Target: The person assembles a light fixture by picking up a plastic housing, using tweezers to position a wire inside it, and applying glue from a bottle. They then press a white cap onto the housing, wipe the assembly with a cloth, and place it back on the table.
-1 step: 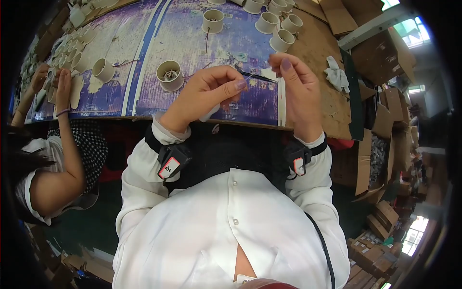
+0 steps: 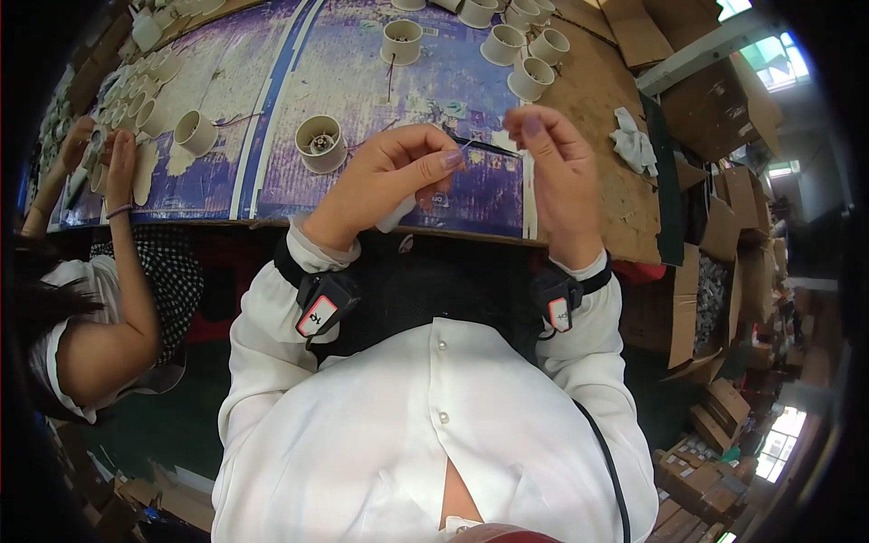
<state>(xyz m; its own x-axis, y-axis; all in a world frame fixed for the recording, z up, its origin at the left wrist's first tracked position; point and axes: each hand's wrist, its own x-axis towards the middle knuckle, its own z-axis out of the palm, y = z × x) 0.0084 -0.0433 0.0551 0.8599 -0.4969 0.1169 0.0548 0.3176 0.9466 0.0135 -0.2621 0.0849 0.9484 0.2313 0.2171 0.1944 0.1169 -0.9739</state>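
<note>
My left hand [image 2: 394, 176] is closed in a pinch, thumb against forefinger, on a thin wire [image 2: 468, 145] whose short end sticks out past the fingertips. A small white piece [image 2: 398, 214] shows below that hand, partly hidden by it. Across a small gap, my right hand [image 2: 563, 172] is closed too, thumb on curled forefinger; what it holds, if anything, is too small to tell. On the table behind the fingertips lies a slim dark tool [image 2: 493, 147]. A round white cup-like housing [image 2: 320, 143] with wires and small parts inside stands left of my left hand.
More white housings [image 2: 401, 41] stand further back, with a cluster [image 2: 530, 77] at the back right. A crumpled white cloth [image 2: 635, 140] lies on the right cardboard. At left, a co-worker's hands [image 2: 118, 167] handle similar parts. Cardboard boxes [image 2: 715, 290] crowd the right side.
My right hand has shifted slightly left and down, its fingertips a little closer to my left hand. The left hand keeps its pinch in nearly the same place.
</note>
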